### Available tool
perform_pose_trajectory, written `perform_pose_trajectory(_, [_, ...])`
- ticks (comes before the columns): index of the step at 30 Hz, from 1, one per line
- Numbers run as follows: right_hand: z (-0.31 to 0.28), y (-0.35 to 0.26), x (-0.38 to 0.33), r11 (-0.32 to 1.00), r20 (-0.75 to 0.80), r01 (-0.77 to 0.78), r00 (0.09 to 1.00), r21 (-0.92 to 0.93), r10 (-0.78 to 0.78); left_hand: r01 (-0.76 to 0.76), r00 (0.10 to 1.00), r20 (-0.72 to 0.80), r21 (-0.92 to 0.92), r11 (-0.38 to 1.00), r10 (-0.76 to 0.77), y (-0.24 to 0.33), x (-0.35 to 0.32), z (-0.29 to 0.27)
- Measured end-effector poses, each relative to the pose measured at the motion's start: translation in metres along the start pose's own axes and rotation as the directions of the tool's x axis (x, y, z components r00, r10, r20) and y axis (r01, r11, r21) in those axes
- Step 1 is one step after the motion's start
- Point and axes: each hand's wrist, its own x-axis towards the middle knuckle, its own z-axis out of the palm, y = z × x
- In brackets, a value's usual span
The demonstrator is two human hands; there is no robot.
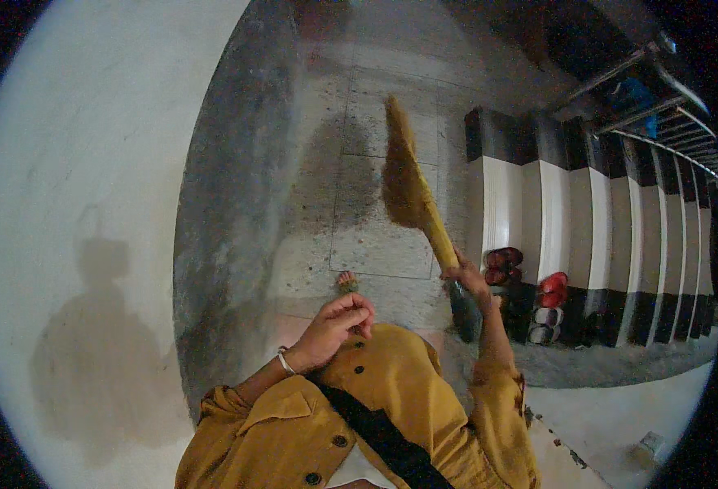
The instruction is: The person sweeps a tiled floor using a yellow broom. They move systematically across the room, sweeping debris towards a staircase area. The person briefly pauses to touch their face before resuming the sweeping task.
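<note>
My right hand is wrapped round the handle of a yellow soft broom. The fan-shaped bristles point away from me, over the grey floor, and look slightly smeared by motion. In front of my body my left hand is curled loosely closed, its fingers bent in. Nothing shows in it, and it is apart from the broom. A pale bangle circles the left wrist. Just beyond that hand, the toes of my bare foot rest on the floor.
On the right, white steps with dark ends climb beside a metal railing. Dark red sandals, red shoes and grey-white footwear sit on the lower steps. A white wall with a dark lower band stands on the left.
</note>
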Motion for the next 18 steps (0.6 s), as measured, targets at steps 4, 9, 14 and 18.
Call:
perform_pose_trajectory(4, [-0.018,0.093,-0.010,0.966,-0.172,0.143,0.979,0.216,-0.106,0.001,1.000,0.011,-0.028,1.000,-0.001,0.003,0.005,0.002])
perform_pose_trajectory(9, [-0.018,0.137,0.024,0.972,-0.389,0.043,0.911,-0.232,-0.134,-0.005,1.000,-0.016,0.000,1.000,0.005,0.009,0.008,0.001])
perform_pose_trajectory(14, [-0.036,0.188,0.130,0.905,-0.213,0.379,0.884,-0.191,-0.415,-0.006,1.000,0.005,0.081,0.997,0.006,0.011,0.023,0.006])
perform_pose_trajectory(18, [-0.017,0.067,0.134,0.838,0.002,-0.033,0.999,0.544,0.038,0.011,0.999,-0.033,-0.001,1.000,-0.011,0.015,0.041,0.010])
